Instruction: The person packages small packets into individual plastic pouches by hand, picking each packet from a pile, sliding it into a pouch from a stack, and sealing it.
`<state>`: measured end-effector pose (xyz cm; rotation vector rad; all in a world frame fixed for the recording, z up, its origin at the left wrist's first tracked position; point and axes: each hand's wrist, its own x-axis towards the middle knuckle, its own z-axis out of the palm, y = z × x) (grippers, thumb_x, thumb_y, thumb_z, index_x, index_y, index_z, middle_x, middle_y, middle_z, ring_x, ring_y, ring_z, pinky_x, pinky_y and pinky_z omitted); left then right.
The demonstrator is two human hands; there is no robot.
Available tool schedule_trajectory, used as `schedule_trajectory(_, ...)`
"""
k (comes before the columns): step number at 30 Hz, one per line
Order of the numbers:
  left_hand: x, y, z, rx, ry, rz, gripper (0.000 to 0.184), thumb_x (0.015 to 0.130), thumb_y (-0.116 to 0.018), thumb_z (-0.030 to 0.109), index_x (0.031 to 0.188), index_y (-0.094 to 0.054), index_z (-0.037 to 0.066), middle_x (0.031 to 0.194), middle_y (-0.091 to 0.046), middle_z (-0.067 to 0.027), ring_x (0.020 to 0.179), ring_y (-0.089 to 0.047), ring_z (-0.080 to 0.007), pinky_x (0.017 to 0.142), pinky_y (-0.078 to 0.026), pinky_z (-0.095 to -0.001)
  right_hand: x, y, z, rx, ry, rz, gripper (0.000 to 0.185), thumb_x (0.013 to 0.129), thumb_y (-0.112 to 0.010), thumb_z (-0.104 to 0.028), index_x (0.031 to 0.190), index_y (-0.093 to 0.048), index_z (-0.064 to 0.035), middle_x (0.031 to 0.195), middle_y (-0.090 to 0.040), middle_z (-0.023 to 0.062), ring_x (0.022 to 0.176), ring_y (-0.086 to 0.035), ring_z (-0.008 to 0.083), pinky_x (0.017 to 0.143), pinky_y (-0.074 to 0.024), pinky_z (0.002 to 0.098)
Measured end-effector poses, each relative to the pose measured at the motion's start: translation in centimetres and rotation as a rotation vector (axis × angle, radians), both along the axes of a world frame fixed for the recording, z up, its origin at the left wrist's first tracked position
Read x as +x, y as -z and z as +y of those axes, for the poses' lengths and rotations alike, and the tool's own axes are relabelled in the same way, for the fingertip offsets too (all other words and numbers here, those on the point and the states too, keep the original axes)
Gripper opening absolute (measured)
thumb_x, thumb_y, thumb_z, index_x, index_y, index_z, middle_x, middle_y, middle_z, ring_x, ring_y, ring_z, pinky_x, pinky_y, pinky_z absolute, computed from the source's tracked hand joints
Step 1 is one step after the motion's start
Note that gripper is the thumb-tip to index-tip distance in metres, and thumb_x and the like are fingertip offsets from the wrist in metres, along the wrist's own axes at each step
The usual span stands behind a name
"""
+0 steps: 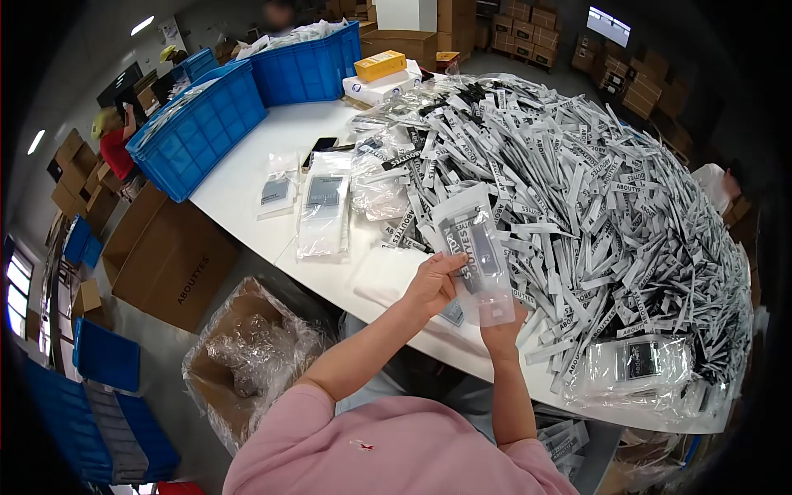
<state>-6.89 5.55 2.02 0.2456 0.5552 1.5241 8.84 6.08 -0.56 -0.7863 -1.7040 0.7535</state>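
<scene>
Both hands meet at one clear plastic pouch [492, 285] above the front edge of the white table [247, 177]. My left hand [436, 283] pinches the left side of the pouch, over black-and-white printed sachets seen in or against it. At the lower end of the pouch is my right hand [503, 328], its fingers mostly hidden behind the plastic. A huge heap of narrow printed sachets [569, 190] lies beyond and to the right. Left of the heap are flat clear pouches [323, 202] with dark labels, and a white cloth-like stack [388, 276] lies under my left wrist.
Blue crates [198, 128] stand at the table's far left. A yellow box [379, 65] rests on a white pack at the back. More bagged pouches [639, 367] lie front right. On the floor at left are a plastic-lined carton [219, 363] and a large cardboard box [169, 256].
</scene>
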Motion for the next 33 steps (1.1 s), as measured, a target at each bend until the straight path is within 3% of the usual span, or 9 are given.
schedule_trajectory(6,0.7,-1.2,-1.3,0.034,0.085,0.095,0.023,0.078,-0.062,0.000,0.101,-0.058,0.002,0.094,-0.064,-0.0074,0.084,-0.063,-0.0165,0.077,-0.052,-0.0316,0.5,0.2,0.8,-0.179,-0.063,0.208,0.016,0.078,-0.060,-0.015,0.085,-0.062,-0.0008,0.079,-0.061,0.0067,0.066,-0.057,0.0137,0.053,-0.0444,0.0266)
schedule_trajectory(11,0.7,-0.8,-1.3,0.116,-0.034,0.479,0.023,0.080,-0.063,0.002,0.102,-0.058,0.000,0.095,-0.064,-0.0072,0.083,-0.062,-0.0158,0.075,-0.053,-0.0318,0.8,-0.5,-0.3,-0.249,-0.090,0.059,0.019,0.081,-0.056,-0.016,0.090,-0.061,0.0007,0.076,-0.061,0.0057,0.064,-0.058,0.0135,0.054,-0.0453,0.0261)
schedule_trajectory(17,-3.3,-1.1,0.3,0.023,-0.206,0.275,0.015,0.083,-0.062,0.010,0.094,-0.062,0.000,0.084,-0.063,-0.0040,0.071,-0.060,-0.0116,0.066,-0.052,-0.0243,2.1,-0.4,-2.1,-0.426,-0.272,0.191,0.016,0.082,-0.054,-0.011,0.090,-0.059,0.0019,0.082,-0.062,0.0084,0.063,-0.059,0.0135,0.055,-0.0472,0.0271)
schedule_trajectory(20,-5.0,-0.9,-0.1,0.008,-0.448,0.904,0.022,0.080,-0.062,0.007,0.101,-0.062,0.000,0.083,-0.063,-0.0033,0.074,-0.058,-0.0104,0.068,-0.050,-0.0245,3.1,-0.8,-2.1,-0.495,-0.347,0.182,0.019,0.080,-0.057,-0.011,0.095,-0.060,0.0008,0.081,-0.063,0.0070,0.068,-0.060,0.0128,0.058,-0.0476,0.0255)
schedule_trajectory(21,-5.4,-1.5,-0.9,0.045,-0.478,1.227,0.041,0.072,-0.065,0.009,0.112,-0.057,0.005,0.100,-0.060,-0.0079,0.091,-0.056,-0.0183,0.083,-0.045,-0.0317,3.2,-1.1,-2.1,-0.532,-0.362,0.135,0.021,0.079,-0.059,-0.011,0.097,-0.061,-0.0005,0.077,-0.063,0.0055,0.069,-0.060,0.0121,0.059,-0.0473,0.0246)
schedule_trajectory(24,-4.6,-5.1,-3.6,0.684,-0.152,1.848,0.082,0.060,-0.072,0.018,0.133,-0.036,0.012,0.128,-0.040,-0.0141,0.121,-0.033,-0.0321,0.103,-0.026,-0.0432,2.8,-1.3,-2.3,-0.830,-0.493,0.117,0.020,0.080,-0.058,-0.011,0.096,-0.062,-0.0005,0.079,-0.063,0.0049,0.070,-0.060,0.0115,0.061,-0.0474,0.0243)
schedule_trajectory(26,-2.2,-7.4,-5.2,0.768,0.135,2.196,0.085,0.059,-0.072,0.018,0.134,-0.033,0.011,0.130,-0.038,-0.0133,0.125,-0.030,-0.0321,0.104,-0.024,-0.0456,1.5,-1.6,-2.4,-0.708,-0.515,0.083,0.019,0.080,-0.057,-0.010,0.095,-0.062,-0.0003,0.079,-0.063,0.0041,0.070,-0.059,0.0107,0.061,-0.0472,0.0240)
schedule_trajectory(30,-1.7,-10.0,-5.0,0.520,0.642,2.015,0.062,0.062,-0.069,0.011,0.120,-0.051,0.008,0.102,-0.057,-0.0119,0.098,-0.055,-0.0259,0.084,-0.043,-0.0354,1.2,-2.0,-2.3,-0.590,-0.639,-0.041,0.018,0.079,-0.058,-0.008,0.095,-0.062,-0.0006,0.080,-0.063,0.0017,0.070,-0.058,0.0086,0.061,-0.0468,0.0236)
schedule_trajectory(33,-2.8,-8.3,-4.1,0.542,0.594,1.899,0.039,0.062,-0.067,0.008,0.099,-0.061,0.003,0.079,-0.061,-0.0102,0.072,-0.059,-0.0225,0.066,-0.046,-0.0316,1.5,-2.0,-2.4,-0.662,-0.631,-0.039,0.019,0.077,-0.059,-0.006,0.095,-0.063,-0.0011,0.080,-0.063,0.0008,0.070,-0.057,0.0075,0.061,-0.0466,0.0234)
